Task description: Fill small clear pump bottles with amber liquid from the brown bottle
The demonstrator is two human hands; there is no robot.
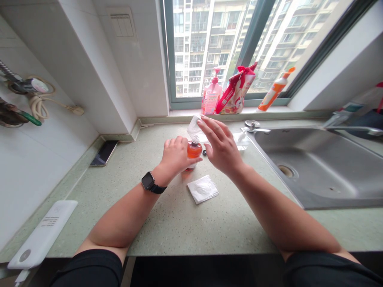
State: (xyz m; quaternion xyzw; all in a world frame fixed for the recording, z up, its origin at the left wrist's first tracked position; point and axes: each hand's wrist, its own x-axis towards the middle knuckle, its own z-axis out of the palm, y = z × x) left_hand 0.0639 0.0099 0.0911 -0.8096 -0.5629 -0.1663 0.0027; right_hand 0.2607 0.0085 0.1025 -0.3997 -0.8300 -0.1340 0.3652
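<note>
My left hand (176,155) is wrapped around a clear bottle of orange-red liquid (194,150) that stands on the counter. The bottle's dark neck faces up. Just above the neck is a thin, whitish, see-through piece (194,129), perhaps film or tissue. My right hand (223,145) has its long fingers stretched over this piece, fingertips at its upper edge. How the thumb meets it is partly hidden. A small black ring (204,152) lies beside the bottle. Nearer to me is a folded white tissue (203,189).
A white pump head (243,135) lies right of my right hand, near the steel sink (323,167). On the sill stand a pink pump bottle (211,97), a red-white bag (236,93) and an orange bottle (273,93). Left are a phone (104,153) and a white power strip-like device (44,235).
</note>
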